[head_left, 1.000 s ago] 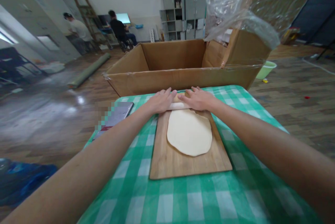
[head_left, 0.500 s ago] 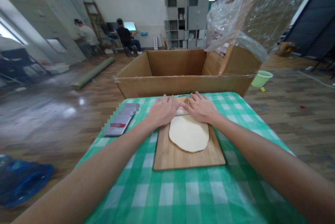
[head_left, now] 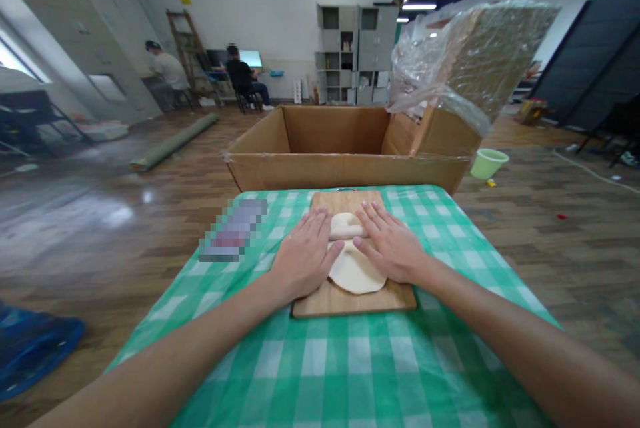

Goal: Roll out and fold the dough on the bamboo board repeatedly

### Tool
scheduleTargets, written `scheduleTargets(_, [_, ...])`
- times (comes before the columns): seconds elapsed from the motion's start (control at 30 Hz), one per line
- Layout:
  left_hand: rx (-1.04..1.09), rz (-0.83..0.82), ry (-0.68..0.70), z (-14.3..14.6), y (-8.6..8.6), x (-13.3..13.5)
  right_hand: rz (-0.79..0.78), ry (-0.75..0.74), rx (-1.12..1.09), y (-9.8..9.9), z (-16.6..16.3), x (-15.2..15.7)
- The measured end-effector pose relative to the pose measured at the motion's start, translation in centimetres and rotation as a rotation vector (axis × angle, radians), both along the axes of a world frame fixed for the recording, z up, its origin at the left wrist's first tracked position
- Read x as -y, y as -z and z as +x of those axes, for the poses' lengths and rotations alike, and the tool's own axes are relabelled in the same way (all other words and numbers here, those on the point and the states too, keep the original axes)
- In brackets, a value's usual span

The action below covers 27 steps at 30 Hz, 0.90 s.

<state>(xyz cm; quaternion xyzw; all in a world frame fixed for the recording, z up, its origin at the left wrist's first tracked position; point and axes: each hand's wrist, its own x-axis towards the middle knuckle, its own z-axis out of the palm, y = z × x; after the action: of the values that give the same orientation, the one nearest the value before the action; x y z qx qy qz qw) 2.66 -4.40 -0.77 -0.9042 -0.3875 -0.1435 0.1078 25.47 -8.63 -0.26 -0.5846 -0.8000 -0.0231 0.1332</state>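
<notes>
A flat, roundish sheet of dough [head_left: 357,271] lies on a wooden cutting board [head_left: 350,309]. Across it sits a pale rolling pin [head_left: 346,232], whose middle shows between my hands while its ends are covered. My left hand [head_left: 306,251] rests flat over the pin's left end, fingers stretched forward and thumb pointing inward. Over the right end lies my right hand [head_left: 393,241], likewise open with fingers extended. Some dough shows beyond the pin on the far side.
A green-and-white checked tablecloth [head_left: 310,375] covers the table. Left of the board lies a blurred flat object [head_left: 235,228]. A large cardboard box [head_left: 345,171] stands beyond the far edge, with a green bucket [head_left: 489,163] to its right. Two people sit farther back.
Both hands and the rolling pin have come back toward me, from the board's far end to the middle of the dough. The view has tilted up slightly.
</notes>
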Motion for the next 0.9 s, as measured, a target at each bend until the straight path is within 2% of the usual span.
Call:
scheduleTargets(0.2, [-0.032, -0.057, -0.013, 0.6, -0.7, -1.7, -0.08, -0.054, 0.014, -0.6, 0.8, -3.1])
scheduleTargets(0.4, [-0.059, -0.11, -0.073, 1.5, -1.4, -3.8, -0.102, -0.041, 0.061, -0.5, 1.2, -6.8])
scheduleTargets(0.67, [-0.063, -0.161, -0.083, 1.7, -0.3, -9.0, -0.116, 0.038, 0.074, -0.1, 1.3, -10.9])
scheduleTargets(0.9, [-0.181, -0.19, -0.025, 1.9, -0.4, -11.4, -0.167, 0.114, 0.036, -0.3, 1.3, -12.9])
